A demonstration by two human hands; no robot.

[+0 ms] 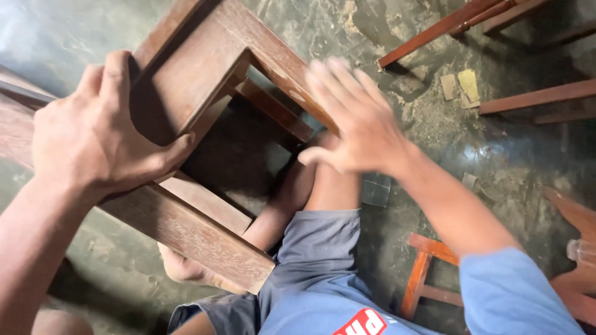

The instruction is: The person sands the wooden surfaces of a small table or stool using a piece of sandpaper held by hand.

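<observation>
A dark brown wooden frame (205, 68), like a stool or chair turned on its side, rests over my lap and knees. My left hand (99, 133) grips one of its rails from above, fingers wrapped over the edge. My right hand (354, 121) is blurred, fingers spread, flat near the frame's outer rail at the right; I cannot tell whether it touches the wood. A lower rail (192, 232) of the frame crosses in front of my leg.
I sit on a dusty concrete floor (434, 124) strewn with sawdust. Reddish wooden bars (447, 25) and another bar (537, 96) lie at the upper right. A small orange-brown stool (428, 273) stands by my right side. Sandpaper scraps (462, 85) lie nearby.
</observation>
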